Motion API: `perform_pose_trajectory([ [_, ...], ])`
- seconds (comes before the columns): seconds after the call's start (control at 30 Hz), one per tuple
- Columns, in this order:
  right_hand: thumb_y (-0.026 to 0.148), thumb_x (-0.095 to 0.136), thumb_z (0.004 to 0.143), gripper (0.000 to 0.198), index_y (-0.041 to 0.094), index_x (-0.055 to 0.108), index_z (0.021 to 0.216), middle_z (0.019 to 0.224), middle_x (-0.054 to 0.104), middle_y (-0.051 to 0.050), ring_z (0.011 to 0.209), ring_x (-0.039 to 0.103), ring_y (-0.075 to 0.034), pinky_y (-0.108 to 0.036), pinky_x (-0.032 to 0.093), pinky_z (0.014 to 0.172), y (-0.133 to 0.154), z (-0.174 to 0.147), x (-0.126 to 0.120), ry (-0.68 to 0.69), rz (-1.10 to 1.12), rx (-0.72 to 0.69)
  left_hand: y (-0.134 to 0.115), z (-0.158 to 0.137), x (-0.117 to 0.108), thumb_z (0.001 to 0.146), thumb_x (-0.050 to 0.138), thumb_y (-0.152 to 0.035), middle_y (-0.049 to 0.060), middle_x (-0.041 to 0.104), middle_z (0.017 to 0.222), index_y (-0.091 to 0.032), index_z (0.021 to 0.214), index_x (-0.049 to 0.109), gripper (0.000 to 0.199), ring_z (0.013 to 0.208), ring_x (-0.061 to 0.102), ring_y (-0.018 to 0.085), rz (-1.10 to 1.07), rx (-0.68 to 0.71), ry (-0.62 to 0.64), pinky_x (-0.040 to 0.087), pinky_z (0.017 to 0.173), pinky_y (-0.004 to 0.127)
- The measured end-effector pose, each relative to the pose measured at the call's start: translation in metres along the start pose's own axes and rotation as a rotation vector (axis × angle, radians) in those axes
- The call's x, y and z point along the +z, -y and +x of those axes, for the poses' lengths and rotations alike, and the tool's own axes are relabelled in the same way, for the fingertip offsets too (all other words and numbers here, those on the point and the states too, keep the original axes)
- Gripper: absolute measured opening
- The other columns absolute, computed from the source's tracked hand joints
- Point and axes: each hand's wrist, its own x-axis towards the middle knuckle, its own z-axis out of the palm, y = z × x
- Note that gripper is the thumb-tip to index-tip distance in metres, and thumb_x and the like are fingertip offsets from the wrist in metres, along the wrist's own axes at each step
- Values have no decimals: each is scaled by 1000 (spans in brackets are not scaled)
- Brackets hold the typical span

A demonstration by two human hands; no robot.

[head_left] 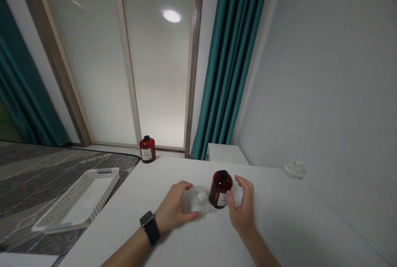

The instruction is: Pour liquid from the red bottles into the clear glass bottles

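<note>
My left hand (175, 209), with a dark watch on its wrist, grips a clear square container (199, 200) from its left side, thumb along the near edge. Just right of the container stands a dark red bottle (221, 189) with a black cap and a white label, upright on the white table (173, 171). Beside that bottle my right hand (243, 209) is open, thumb and fingers spread; its thumb tip is at the bottle's right edge, and whether it touches I cannot tell. A second red bottle (147, 150) stands upright at the table's far left corner.
Off the table's left side, a white perforated basket (107, 173) is over the grey patterned floor (18, 176). Crumpled clear plastic (294, 169) lies at the table's far right by the wall. A white cabinet (228, 154) stands behind the table, near a green curtain (229, 64).
</note>
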Motion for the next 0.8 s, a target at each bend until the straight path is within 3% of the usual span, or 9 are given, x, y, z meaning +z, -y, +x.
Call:
perform_pose_trajectory([
  [0.17,26,60,89,41,21,49,128,113,59,-12,105,56,-28,-47,48,88,33,-7,-2,190,0,-168,-11,-2,8,72,82,-31,13,61,114,-18,127,47,67,103,60,30,256,273,-282,54,88,46],
  [0.33,25,59,92,22,22,56,114,100,64,-7,94,58,-26,-43,45,84,40,-10,4,353,-72,-232,-17,-4,14,85,71,-35,13,61,107,-16,125,51,48,97,61,28,405,393,-380,56,83,43],
  [0.6,37,52,99,17,21,56,102,85,68,-4,79,58,-23,-39,44,74,43,-8,0,359,-63,-266,-23,-6,11,81,75,-29,14,61,109,-14,128,50,55,99,60,27,313,407,-305,57,83,41],
  [0.8,32,48,101,15,21,58,104,85,66,-6,82,60,-24,-39,49,77,39,-8,-5,433,-7,-341,-29,-7,6,70,84,-22,13,61,111,-14,130,48,70,97,58,27,223,347,-116,57,82,42],
])
